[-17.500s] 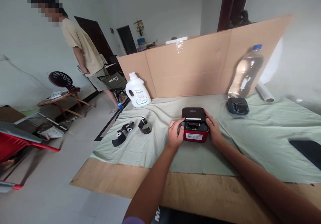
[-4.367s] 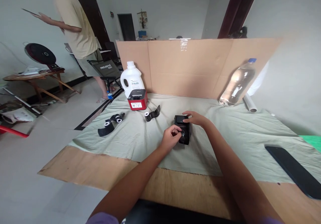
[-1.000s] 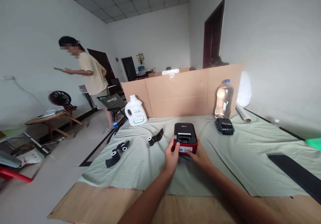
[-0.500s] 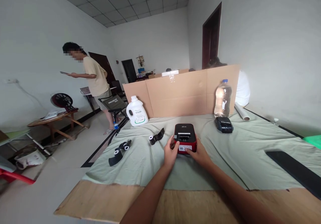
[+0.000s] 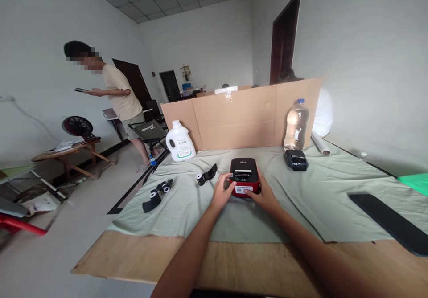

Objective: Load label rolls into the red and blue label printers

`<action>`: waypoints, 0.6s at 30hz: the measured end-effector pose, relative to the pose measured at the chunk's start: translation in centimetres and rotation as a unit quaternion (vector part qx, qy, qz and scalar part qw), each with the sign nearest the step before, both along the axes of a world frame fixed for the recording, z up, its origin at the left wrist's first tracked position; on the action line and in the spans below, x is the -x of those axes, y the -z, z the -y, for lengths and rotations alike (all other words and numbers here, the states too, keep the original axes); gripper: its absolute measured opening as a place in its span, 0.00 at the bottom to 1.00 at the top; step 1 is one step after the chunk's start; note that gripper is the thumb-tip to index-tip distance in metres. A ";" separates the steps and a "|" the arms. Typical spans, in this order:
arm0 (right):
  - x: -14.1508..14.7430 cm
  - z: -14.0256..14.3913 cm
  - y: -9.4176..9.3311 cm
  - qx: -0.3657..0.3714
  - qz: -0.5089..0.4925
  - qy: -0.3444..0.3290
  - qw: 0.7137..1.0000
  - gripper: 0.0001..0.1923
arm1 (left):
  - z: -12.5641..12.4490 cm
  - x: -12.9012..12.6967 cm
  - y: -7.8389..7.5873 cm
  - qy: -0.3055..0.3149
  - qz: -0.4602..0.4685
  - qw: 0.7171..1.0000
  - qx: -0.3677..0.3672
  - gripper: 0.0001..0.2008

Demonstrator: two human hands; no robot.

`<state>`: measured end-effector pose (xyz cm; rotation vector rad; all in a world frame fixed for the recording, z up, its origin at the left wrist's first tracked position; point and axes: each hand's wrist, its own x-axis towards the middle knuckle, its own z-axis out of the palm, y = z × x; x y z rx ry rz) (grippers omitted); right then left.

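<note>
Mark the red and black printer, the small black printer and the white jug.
red and black printer point(image 5: 244, 173), head view, on its black lid.
small black printer point(image 5: 296, 159), head view, on its top face.
white jug point(image 5: 181, 143), head view, on its label.

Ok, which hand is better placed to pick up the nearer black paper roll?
Probably the left hand: it rests on the left side of the red label printer, and the paper roll lies just left of it. The right hand sits across the printer.
</note>
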<state>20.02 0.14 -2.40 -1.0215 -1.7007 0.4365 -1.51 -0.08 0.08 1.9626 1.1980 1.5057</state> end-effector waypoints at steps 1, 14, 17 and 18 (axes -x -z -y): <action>-0.1 0.0 0.0 0.005 -0.003 -0.001 1.000 0.53 | -0.1 0.0 0.1 0.002 0.006 1.000 0.005 0.16; -0.7 -0.3 -0.1 0.079 -0.040 -0.006 0.996 0.51 | -2.7 -2.3 -0.3 0.018 0.207 0.977 0.056 0.23; -0.8 -0.3 -0.6 0.084 -0.044 -0.012 0.995 0.51 | -3.3 -3.0 -0.3 0.016 0.234 0.971 0.045 0.24; -0.8 -0.2 -0.8 0.086 -0.045 -0.016 0.995 0.51 | -3.4 -3.2 -0.2 0.016 0.241 0.969 0.041 0.24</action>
